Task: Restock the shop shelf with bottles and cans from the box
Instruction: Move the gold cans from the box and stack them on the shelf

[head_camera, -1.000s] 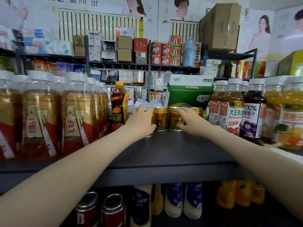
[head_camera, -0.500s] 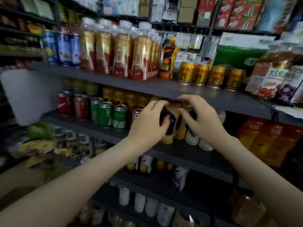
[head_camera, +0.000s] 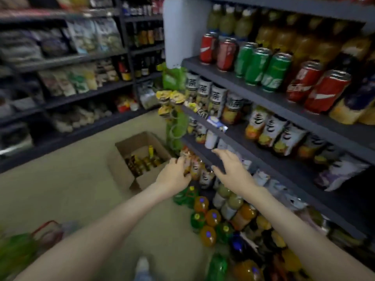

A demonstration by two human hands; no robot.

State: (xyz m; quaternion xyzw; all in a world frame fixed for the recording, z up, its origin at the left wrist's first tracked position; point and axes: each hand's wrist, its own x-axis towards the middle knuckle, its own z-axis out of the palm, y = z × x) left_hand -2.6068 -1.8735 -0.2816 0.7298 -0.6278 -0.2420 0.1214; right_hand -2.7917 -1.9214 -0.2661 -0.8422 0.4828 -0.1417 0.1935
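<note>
Upper left: dark shelves w/ bagged snacks (head_camera: pixel 81 37), all blurry. Lower left, a red-handled basket (head_camera: pixel 45 230). Centre: brown cardboard box (head_camera: pixel 120 169) sits open on the beige floor (head_camera: pixel 60 189), dark glass bottles w/ yellow caps (head_camera: pixel 142 162) standing inside. My left hand (head_camera: pixel 174 176) hangs just right of the box, fingers loosely bent, gripping nothing; can't tell if the tips touch the small bottles behind. Right hand (head_camera: pixel 231 169) is beside it, fingers spread, released, in front of the dark grey shop shelf (head_camera: pixel 227 78). Upper right: red metal cans (head_camera: pixel 209 48) and green metal cans (head_camera: pixel 257 66) lined up there. Bottom right: orange and green plastic bottles (head_camera: pixel 208 236) on the floor.
</note>
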